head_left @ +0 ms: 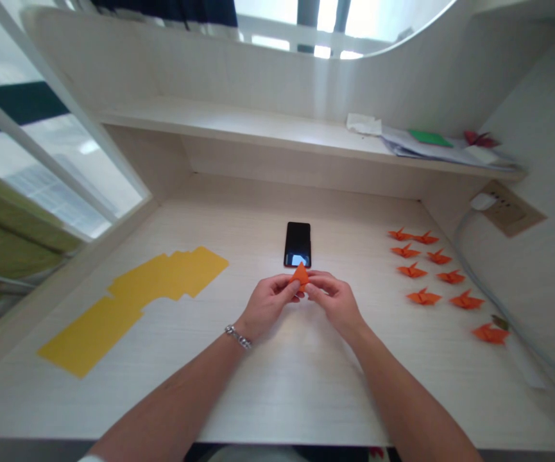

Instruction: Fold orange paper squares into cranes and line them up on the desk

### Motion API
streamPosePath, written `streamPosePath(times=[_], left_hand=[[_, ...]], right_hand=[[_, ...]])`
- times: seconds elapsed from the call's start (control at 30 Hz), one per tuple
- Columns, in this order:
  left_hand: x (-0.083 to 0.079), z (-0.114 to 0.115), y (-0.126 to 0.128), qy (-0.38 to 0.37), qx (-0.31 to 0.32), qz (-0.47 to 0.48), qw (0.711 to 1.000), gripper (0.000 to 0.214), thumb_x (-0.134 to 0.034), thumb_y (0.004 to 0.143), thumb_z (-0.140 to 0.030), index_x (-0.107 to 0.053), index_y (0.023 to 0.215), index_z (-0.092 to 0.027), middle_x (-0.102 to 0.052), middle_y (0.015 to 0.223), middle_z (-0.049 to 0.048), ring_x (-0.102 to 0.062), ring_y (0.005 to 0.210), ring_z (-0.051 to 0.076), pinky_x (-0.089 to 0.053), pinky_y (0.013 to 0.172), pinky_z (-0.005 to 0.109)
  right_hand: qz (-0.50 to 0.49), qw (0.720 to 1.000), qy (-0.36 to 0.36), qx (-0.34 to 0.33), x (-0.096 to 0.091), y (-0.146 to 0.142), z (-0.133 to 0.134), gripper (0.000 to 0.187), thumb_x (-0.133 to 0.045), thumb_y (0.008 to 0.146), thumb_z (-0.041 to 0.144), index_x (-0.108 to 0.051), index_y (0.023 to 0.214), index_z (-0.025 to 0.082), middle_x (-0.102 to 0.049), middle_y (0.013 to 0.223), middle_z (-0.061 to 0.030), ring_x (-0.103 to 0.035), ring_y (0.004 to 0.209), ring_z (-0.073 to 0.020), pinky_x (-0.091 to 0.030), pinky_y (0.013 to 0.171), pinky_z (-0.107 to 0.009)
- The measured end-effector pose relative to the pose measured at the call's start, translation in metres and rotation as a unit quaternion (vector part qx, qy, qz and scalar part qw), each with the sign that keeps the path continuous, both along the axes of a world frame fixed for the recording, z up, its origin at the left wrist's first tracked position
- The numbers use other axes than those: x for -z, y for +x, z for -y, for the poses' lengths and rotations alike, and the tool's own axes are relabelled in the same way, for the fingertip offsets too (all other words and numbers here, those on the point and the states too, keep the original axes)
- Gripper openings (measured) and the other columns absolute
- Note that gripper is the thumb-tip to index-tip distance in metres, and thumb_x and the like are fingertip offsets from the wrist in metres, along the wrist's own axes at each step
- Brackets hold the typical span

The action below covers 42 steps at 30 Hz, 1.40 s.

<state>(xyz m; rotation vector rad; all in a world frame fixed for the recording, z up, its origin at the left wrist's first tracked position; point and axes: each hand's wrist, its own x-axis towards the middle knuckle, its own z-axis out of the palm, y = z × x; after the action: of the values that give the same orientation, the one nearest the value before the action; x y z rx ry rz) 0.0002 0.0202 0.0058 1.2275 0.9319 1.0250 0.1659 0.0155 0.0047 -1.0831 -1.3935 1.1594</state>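
Between my two hands is a small piece of folded orange paper [300, 274], its pointed tip facing away from me. My left hand [270, 299] pinches it from the left, thumb on top. From the right, my right hand [333, 300] grips the same paper with thumb and fingers. The fingers behind the paper are partly hidden. Just beyond the paper lies a black smartphone [298, 244], flat on the desk. Several folded orange paper cranes [424, 296] sit in rows to the right of my hands.
Yellow paper sheets [162, 279] lie overlapping on the desk's left. A white cable [503, 314] runs along the right edge from a wall socket [511, 208]. Above the back, a shelf [258, 125] carries papers, a green sheet [430, 138] and a dark red folded paper [481, 139].
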Motion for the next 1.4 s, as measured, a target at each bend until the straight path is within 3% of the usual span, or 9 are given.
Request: streamPosePath(times=[0.1, 0.23, 0.37, 0.43, 0.57, 0.8, 1.0, 1.27, 1.4], left_hand=[[0.005, -0.001, 0.002, -0.032, -0.031, 0.045, 0.998, 0.030, -0.067, 0.077, -0.038, -0.070, 0.094, -0.014, -0.070, 0.084, 0.0075, -0.063, 0.072, 0.014, -0.052, 0.070, 0.026], [0.012, -0.001, 0.005, -0.060, -0.093, 0.076, 0.991, 0.043, -0.072, 0.072, -0.037, -0.065, 0.109, -0.015, -0.069, 0.103, 0.0114, -0.066, 0.082, 0.017, -0.054, 0.076, 0.031], [0.012, 0.000, 0.009, -0.072, -0.086, 0.102, 0.988, 0.045, -0.066, 0.078, -0.038, -0.061, 0.116, -0.015, -0.065, 0.116, 0.0129, -0.064, 0.097, 0.023, -0.053, 0.084, 0.036], [0.009, 0.001, 0.010, -0.052, -0.071, 0.103, 0.991, 0.044, -0.064, 0.080, -0.036, -0.060, 0.119, -0.016, -0.062, 0.122, 0.0112, -0.060, 0.106, 0.024, -0.050, 0.089, 0.035], [0.005, 0.002, 0.008, -0.007, -0.057, 0.044, 0.997, 0.048, -0.068, 0.077, -0.030, -0.059, 0.121, -0.014, -0.063, 0.122, 0.0108, -0.059, 0.108, 0.024, -0.047, 0.092, 0.033], [0.012, 0.002, 0.007, 0.004, -0.101, -0.037, 0.994, 0.042, -0.060, 0.080, -0.023, -0.060, 0.121, -0.014, -0.061, 0.126, 0.0101, -0.059, 0.110, 0.024, -0.045, 0.096, 0.034], [0.014, 0.007, 0.009, 0.055, -0.102, -0.104, 0.988, 0.042, -0.050, 0.080, -0.013, -0.061, 0.120, -0.019, -0.059, 0.128, 0.0052, -0.054, 0.118, 0.019, -0.037, 0.104, 0.031], [0.011, 0.005, 0.011, 0.071, -0.115, -0.144, 0.980, 0.026, -0.051, 0.082, -0.018, -0.065, 0.105, -0.016, -0.070, 0.100, 0.0058, -0.065, 0.087, 0.017, -0.051, 0.077, 0.026], [0.013, 0.004, 0.010, 0.081, -0.116, -0.160, 0.977, 0.026, -0.053, 0.081, -0.017, -0.065, 0.104, -0.016, -0.070, 0.101, 0.0061, -0.065, 0.088, 0.017, -0.052, 0.079, 0.027]], right_hand=[[0.030, 0.999, 0.024, 0.027, 0.002, -0.004, 0.002, 0.015, -0.066, 0.078, 0.028, -0.074, 0.089, 0.022, -0.069, 0.099, -0.0065, -0.064, 0.091, -0.0209, -0.052, 0.082, -0.034], [0.068, 0.994, 0.054, 0.060, 0.003, -0.010, 0.006, 0.018, -0.062, 0.081, 0.026, -0.073, 0.094, 0.021, -0.068, 0.100, -0.0072, -0.065, 0.088, -0.0201, -0.055, 0.068, -0.028], [0.128, 0.986, 0.098, 0.048, 0.000, -0.014, 0.011, 0.026, -0.057, 0.084, 0.026, -0.069, 0.106, 0.022, -0.064, 0.110, -0.0089, -0.062, 0.094, -0.0202, -0.055, 0.064, -0.026], [0.153, 0.981, 0.116, 0.024, -0.003, -0.015, 0.013, 0.030, -0.055, 0.085, 0.024, -0.066, 0.113, 0.023, -0.061, 0.115, -0.0091, -0.061, 0.097, -0.0201, -0.055, 0.067, -0.026], [0.169, 0.973, 0.154, -0.023, -0.009, -0.015, 0.016, 0.031, -0.051, 0.085, 0.018, -0.066, 0.111, 0.024, -0.062, 0.116, -0.0070, -0.058, 0.106, -0.0199, -0.049, 0.090, -0.032], [0.135, 0.987, 0.045, 0.070, -0.004, -0.015, 0.013, 0.017, -0.059, 0.081, 0.025, -0.068, 0.094, 0.018, -0.070, 0.090, -0.0055, -0.065, 0.073, -0.0171, -0.053, 0.064, -0.027], [0.134, 0.987, 0.024, 0.083, 0.002, -0.012, 0.008, 0.016, -0.057, 0.078, 0.018, -0.069, 0.088, 0.018, -0.071, 0.083, -0.0037, -0.065, 0.070, -0.0168, -0.052, 0.066, -0.027], [0.146, 0.985, 0.021, 0.089, 0.004, -0.012, 0.007, 0.014, -0.056, 0.079, 0.021, -0.068, 0.084, 0.018, -0.071, 0.079, -0.0026, -0.065, 0.070, -0.0165, -0.051, 0.068, -0.027], [0.178, 0.981, 0.032, 0.072, 0.003, -0.013, 0.009, 0.015, -0.056, 0.079, 0.020, -0.068, 0.086, 0.019, -0.071, 0.080, -0.0021, -0.065, 0.068, -0.0158, -0.051, 0.066, -0.026]])
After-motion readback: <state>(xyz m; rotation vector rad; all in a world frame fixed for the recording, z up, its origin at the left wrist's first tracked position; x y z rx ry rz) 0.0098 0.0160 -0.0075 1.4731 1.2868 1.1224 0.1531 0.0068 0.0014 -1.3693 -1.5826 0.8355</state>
